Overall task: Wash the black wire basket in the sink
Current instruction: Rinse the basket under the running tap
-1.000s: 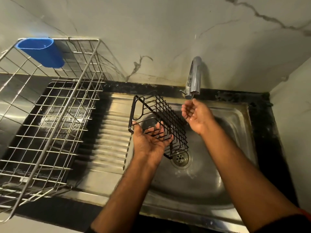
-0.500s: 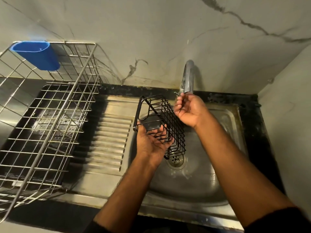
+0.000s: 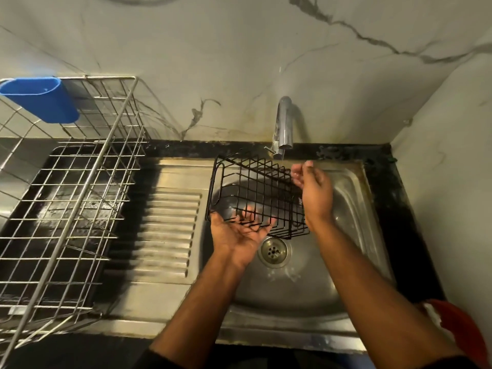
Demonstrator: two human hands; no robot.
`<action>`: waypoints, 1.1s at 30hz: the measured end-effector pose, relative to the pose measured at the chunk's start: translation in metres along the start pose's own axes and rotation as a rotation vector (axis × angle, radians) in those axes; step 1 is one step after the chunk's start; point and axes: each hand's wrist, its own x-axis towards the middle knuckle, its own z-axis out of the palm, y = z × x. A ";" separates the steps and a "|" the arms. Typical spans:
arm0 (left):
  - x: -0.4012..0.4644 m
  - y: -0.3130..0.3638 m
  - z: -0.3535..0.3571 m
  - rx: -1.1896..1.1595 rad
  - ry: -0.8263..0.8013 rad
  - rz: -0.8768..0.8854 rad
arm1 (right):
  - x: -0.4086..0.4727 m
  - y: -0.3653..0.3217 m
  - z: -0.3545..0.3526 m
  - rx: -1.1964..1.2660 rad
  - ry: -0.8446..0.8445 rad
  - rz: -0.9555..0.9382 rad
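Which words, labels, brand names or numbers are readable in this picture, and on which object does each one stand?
None: no readable text shows anywhere.
Blue plastic cup: plain, no label.
Black wire basket: bare wire, no tag.
Tap: shiny metal, no brand mark visible.
Sink and drain: no stamp can be made out.

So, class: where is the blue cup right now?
In the head view, the blue cup hangs on the far left corner of the steel rack, left of the sink.
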 end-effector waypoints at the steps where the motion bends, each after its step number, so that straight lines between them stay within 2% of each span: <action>1: -0.001 0.000 0.001 -0.014 0.010 -0.006 | -0.003 0.002 0.000 -0.117 -0.016 -0.081; 5: -0.009 -0.001 0.010 -0.002 0.089 0.011 | -0.034 0.003 0.022 -0.581 -0.428 -0.365; 7: -0.011 0.003 0.012 -0.018 0.144 0.020 | -0.048 -0.003 0.034 -0.714 -0.537 -0.594; 9: -0.013 0.008 0.011 -0.058 0.165 0.008 | -0.051 -0.006 0.038 -0.814 -0.619 -0.740; 11: -0.014 0.010 0.009 -0.082 0.167 0.043 | -0.036 0.003 0.029 -0.879 -0.598 -0.768; 12: -0.015 0.012 0.007 -0.108 0.160 0.064 | -0.024 0.012 0.022 -0.887 -0.541 -0.716; 15: -0.012 0.015 -0.007 -0.171 0.158 0.081 | 0.011 0.037 0.001 -0.776 -0.315 -0.380; 17: -0.013 0.013 -0.014 -0.196 0.160 0.082 | 0.023 0.038 0.005 -0.781 -0.248 -0.268; 20: -0.016 0.005 -0.009 -0.207 0.166 0.069 | 0.012 0.020 0.035 -0.921 -0.274 -0.437; 23: -0.014 0.009 -0.004 -0.180 0.197 0.040 | -0.020 0.004 0.064 -0.892 -0.477 -0.667; 26: -0.015 0.015 -0.009 -0.176 0.206 0.046 | -0.035 0.010 0.060 -0.913 -0.638 -0.857; 28: -0.018 0.020 -0.011 -0.165 0.198 0.080 | -0.020 0.027 0.041 -0.884 -0.614 -0.784; 31: -0.019 0.027 -0.016 -0.190 0.196 0.123 | 0.014 0.051 0.010 -0.836 -0.442 -0.367; 33: -0.017 0.028 -0.017 -0.201 0.200 0.146 | 0.025 0.048 0.006 -0.833 -0.368 -0.218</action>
